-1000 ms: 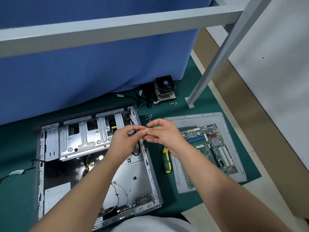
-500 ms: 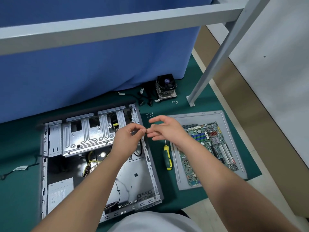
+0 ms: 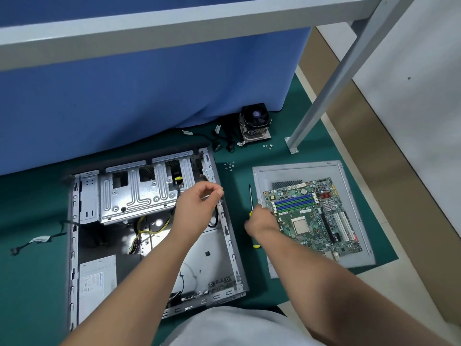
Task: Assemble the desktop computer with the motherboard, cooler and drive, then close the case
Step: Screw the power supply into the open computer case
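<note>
While the left hand (image 3: pixel 197 208) hovers over the right wall of the open case (image 3: pixel 224 221), its thumb and forefinger are pressed together on something very small, which I cannot identify. Under this hand and to its left, the case lies flat on the green worktop (image 3: pixel 35 270), with the metal drive cage (image 3: pixel 139 193) in its far part and yellow cables (image 3: pixel 147 232) below the cage.

Lower and to the right, the right hand (image 3: pixel 262 221) is down on the screwdriver (image 3: pixel 250 196), fingers curled around its yellow handle; the thin shaft points away from the person. Both hands are apart from each other.

Just right of the right hand, almost touching it, the motherboard (image 3: pixel 316 216) rests on a grey side panel (image 3: pixel 359 248). Beyond both hands, near the blue curtain (image 3: pixel 149 96), the cooler (image 3: pixel 255 123) stands with black cables (image 3: pixel 224 141) beside it. Between the cooler and the hands, small screws (image 3: pixel 229 166) lie loose on the worktop.
</note>
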`<move>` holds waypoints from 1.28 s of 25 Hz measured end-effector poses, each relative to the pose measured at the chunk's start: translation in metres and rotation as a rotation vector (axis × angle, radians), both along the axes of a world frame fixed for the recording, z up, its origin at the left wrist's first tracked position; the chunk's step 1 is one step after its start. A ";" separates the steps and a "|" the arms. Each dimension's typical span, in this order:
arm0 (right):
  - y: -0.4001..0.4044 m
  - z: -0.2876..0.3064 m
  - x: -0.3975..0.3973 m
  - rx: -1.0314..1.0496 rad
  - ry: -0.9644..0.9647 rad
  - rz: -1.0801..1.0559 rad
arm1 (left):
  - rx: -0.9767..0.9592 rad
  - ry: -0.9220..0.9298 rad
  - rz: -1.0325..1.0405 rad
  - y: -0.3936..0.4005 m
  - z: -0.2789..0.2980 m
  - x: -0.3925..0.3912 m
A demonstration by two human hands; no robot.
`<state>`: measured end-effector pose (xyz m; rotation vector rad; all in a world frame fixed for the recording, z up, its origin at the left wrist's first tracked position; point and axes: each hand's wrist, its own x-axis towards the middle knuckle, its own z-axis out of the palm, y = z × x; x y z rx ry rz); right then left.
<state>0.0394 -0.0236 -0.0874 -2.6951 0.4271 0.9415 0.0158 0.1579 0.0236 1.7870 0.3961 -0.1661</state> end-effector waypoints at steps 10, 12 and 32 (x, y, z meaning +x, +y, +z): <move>-0.018 0.032 -0.003 0.587 -0.228 -0.282 | -0.451 0.170 0.308 0.022 0.002 -0.009; -0.024 0.063 -0.010 0.836 -0.293 -0.244 | -0.690 0.190 0.387 0.032 0.002 -0.010; 0.000 0.136 -0.038 0.875 -0.214 0.104 | -1.295 0.250 0.534 0.041 -0.005 -0.040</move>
